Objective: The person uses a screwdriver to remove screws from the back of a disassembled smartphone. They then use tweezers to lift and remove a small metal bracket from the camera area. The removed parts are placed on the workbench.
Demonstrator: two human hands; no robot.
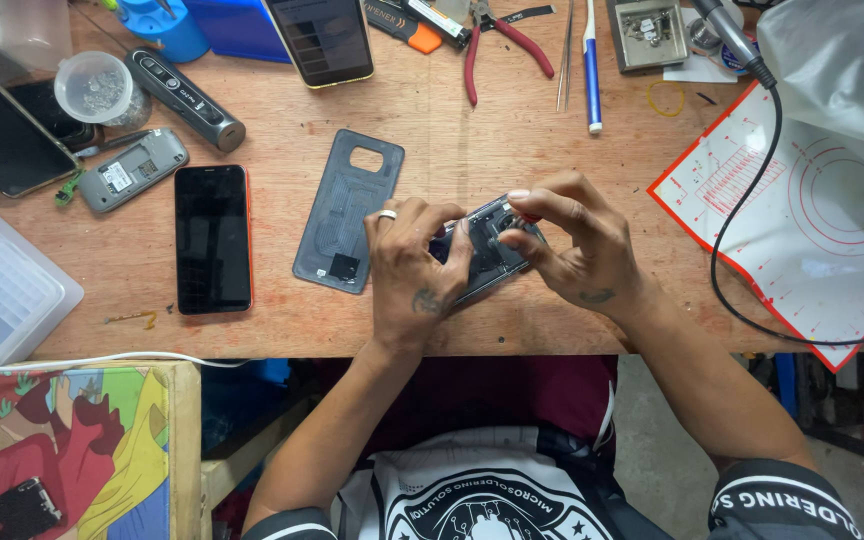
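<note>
An opened phone (487, 248) with its inner parts showing lies tilted on the wooden bench (452, 140), held between both hands. My left hand (414, 265), a ring on one finger, grips its left side. My right hand (574, 240) holds the right side, with thumb and fingertips pressing on the phone's upper end. The phone's grey back cover (347, 210) rests inside-up just left of my left hand.
A black phone (212, 238) lies face up at the left, near a small grey handset (132, 168) and a clear cup (95, 88). Red-handled pliers (497, 45), tweezers and a blue-handled tool (592, 70) are at the back. A white mat (802, 210) with a black cable sits right.
</note>
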